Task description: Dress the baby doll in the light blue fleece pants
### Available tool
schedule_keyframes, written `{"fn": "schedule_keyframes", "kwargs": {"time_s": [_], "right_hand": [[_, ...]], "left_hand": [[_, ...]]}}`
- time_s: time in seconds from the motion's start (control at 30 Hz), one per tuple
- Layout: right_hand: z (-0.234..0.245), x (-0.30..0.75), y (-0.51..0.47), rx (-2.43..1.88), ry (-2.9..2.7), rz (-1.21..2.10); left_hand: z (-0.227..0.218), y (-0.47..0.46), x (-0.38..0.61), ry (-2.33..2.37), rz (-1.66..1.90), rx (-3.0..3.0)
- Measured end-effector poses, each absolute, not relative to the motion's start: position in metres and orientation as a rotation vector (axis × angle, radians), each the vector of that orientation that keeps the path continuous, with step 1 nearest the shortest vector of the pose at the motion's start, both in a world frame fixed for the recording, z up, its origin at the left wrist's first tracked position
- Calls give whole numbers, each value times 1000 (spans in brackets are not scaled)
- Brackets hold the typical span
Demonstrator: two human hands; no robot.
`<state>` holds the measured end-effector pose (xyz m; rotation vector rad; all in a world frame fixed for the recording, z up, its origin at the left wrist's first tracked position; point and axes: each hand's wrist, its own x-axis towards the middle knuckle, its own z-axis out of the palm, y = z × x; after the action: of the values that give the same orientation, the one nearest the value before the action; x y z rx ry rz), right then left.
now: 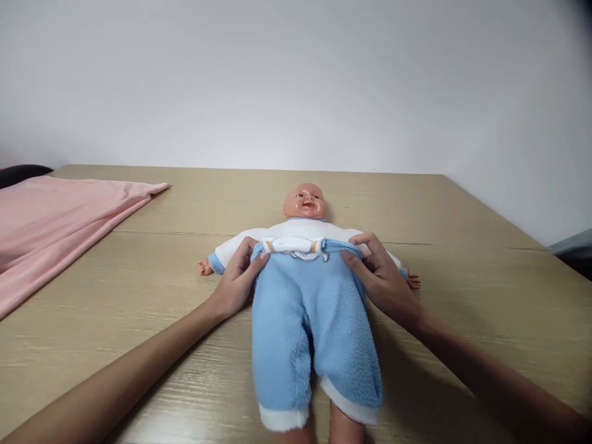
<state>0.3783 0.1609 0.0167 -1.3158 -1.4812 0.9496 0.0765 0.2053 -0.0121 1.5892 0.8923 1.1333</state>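
Observation:
A baby doll (305, 202) lies on its back on the table, head toward the wall and legs toward me. It wears a white top (309, 228) with blue cuffs and light blue fleece pants (296, 302) with white hems. My left hand (238, 277) pinches the waistband at its left side, thumb in front and fingers behind. At the right side, my right hand (382, 274) grips the same waistband between thumb and fingers. Between the hands, part of a white diaper (296, 245) with orange marks shows at the waist. The doll's feet are out of view.
A pink cloth (69, 216) lies spread at the left of the wooden table (462, 246). Behind it, a dark curved object (23, 174) shows at the left edge. Another dark object (576, 251) is beyond the table's right edge. A pale wall (296, 80) stands behind.

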Motion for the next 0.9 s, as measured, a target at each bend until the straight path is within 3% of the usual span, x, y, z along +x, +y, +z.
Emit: {"fn": "schedule_keyframes", "kwargs": {"time_s": [0.2, 0.4, 0.57, 0.9], "right_hand": [[0, 385, 171, -1415, -1279, 1196], [0, 417, 168, -1384, -1724, 1049], [4, 434, 161, -1285, -2002, 1057], [-20, 396, 144, -1253, -944, 1473]], "left_hand": [[-12, 218, 81, 875, 958, 1275], [-3, 237, 36, 721, 525, 1806], [-2, 238, 19, 682, 382, 2020], [-13, 214, 49, 664, 769, 1216]]}}
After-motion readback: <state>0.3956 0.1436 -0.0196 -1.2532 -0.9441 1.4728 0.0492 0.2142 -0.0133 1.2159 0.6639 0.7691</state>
